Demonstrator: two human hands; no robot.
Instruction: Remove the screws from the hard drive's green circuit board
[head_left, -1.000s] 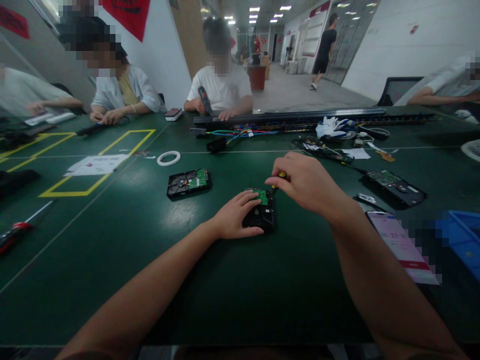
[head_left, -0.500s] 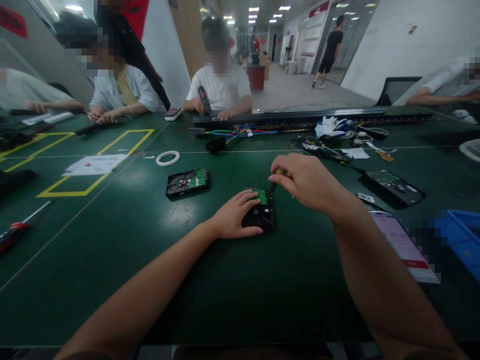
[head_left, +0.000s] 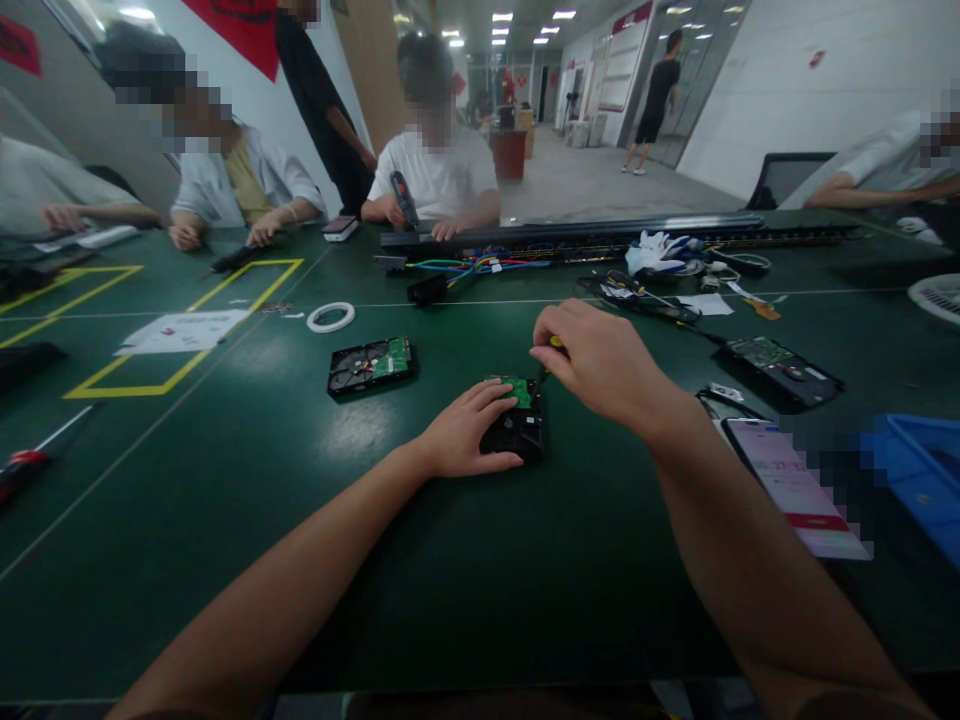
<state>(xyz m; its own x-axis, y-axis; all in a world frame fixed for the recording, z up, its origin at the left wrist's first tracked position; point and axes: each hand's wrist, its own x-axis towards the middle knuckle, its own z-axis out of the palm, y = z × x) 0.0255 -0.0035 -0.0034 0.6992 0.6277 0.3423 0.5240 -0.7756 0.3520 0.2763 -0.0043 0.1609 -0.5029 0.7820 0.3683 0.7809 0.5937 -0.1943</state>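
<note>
A black hard drive with a green circuit board point(head_left: 517, 432) lies on the green table in front of me. My left hand point(head_left: 469, 430) rests over its left side, fingers stretched across the board and thumb along the near edge. Closed around the yellow handle of a screwdriver point(head_left: 555, 343), my right hand point(head_left: 600, 365) is at the drive's far right corner. The screwdriver's dark lower part points down at that corner; its tip is too small to make out. Another hard drive point(head_left: 371, 368) lies to the left, apart from both hands.
A third drive point(head_left: 780, 372), a phone point(head_left: 799, 490) and a blue bin point(head_left: 926, 480) are on the right. Cables point(head_left: 480, 263) and white gloves point(head_left: 660, 254) lie at the back. A white tape ring point(head_left: 330, 318) and a red-black screwdriver point(head_left: 26, 465) lie leftward. Several people sit around the table.
My right hand and the screwdriver have shifted very slightly at the drive's corner; my left hand stays put. At the back left, a standing person in black has moved right.
</note>
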